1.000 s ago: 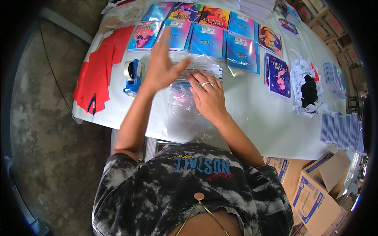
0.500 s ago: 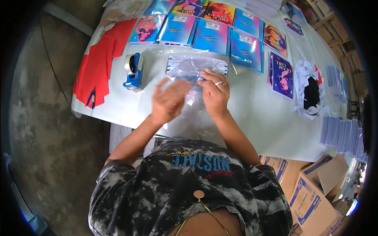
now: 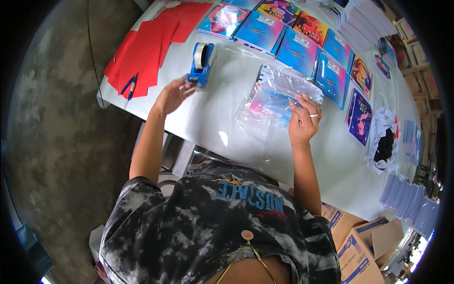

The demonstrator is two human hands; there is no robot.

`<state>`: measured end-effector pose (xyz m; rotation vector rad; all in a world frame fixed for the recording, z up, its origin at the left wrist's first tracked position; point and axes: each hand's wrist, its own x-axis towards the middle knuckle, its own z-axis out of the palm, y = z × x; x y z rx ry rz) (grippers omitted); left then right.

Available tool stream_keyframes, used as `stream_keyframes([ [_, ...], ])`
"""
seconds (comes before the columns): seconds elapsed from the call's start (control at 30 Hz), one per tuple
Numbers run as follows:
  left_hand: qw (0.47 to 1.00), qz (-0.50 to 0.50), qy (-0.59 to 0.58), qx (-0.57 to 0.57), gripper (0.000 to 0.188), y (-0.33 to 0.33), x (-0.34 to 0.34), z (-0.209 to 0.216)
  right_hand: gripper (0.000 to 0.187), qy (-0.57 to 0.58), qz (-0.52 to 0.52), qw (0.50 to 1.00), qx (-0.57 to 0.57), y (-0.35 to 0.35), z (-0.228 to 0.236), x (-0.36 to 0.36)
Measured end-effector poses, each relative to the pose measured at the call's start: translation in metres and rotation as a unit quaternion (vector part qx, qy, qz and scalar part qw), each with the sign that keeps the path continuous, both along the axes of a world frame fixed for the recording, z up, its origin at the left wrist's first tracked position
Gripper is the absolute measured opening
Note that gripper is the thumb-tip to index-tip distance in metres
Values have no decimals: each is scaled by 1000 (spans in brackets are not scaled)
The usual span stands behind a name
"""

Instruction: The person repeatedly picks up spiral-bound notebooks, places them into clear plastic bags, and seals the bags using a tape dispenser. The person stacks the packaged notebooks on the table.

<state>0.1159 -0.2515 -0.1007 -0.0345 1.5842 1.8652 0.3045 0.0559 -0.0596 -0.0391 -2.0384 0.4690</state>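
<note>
A stack of notebooks (image 3: 265, 100) wrapped in clear plastic film (image 3: 257, 120) lies on the table in front of me, its spiral-bound edges facing up and away. My right hand (image 3: 306, 122), a ring on one finger, is closed on the film at the stack's right side. To the left stands a blue tape dispenser (image 3: 202, 71) with a roll of clear tape (image 3: 200, 56). My left hand (image 3: 173, 96) reaches to its near end, fingers partly stretched and fingertips at the cutter edge. Whether a strip of tape is between them cannot be made out.
Several blue and pink notebooks (image 3: 298, 52) lie in rows at the back. Red sheets (image 3: 146, 52) with small blue-handled cutters (image 3: 128, 87) lie at the left. A purple notebook (image 3: 359, 117), crumpled white paper (image 3: 378, 163) and notebook stacks (image 3: 402, 194) are on the right. Cardboard boxes (image 3: 359, 255) stand below.
My left hand has left the wrapped stack and moved left to the tape dispenser. My right hand stays on the film. The view has turned, and the stack now sits at a slant.
</note>
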Motion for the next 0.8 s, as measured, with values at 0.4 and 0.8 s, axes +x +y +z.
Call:
stream_keyframes([
  [0.4, 968, 60, 235, 67, 28, 151, 115, 125, 17, -11, 11, 1000, 6, 1, 0, 0],
  [0.8, 981, -8, 99, -167, 32, 169, 151, -29, 59, -316, 54, 945, 70, -11, 88, 1],
])
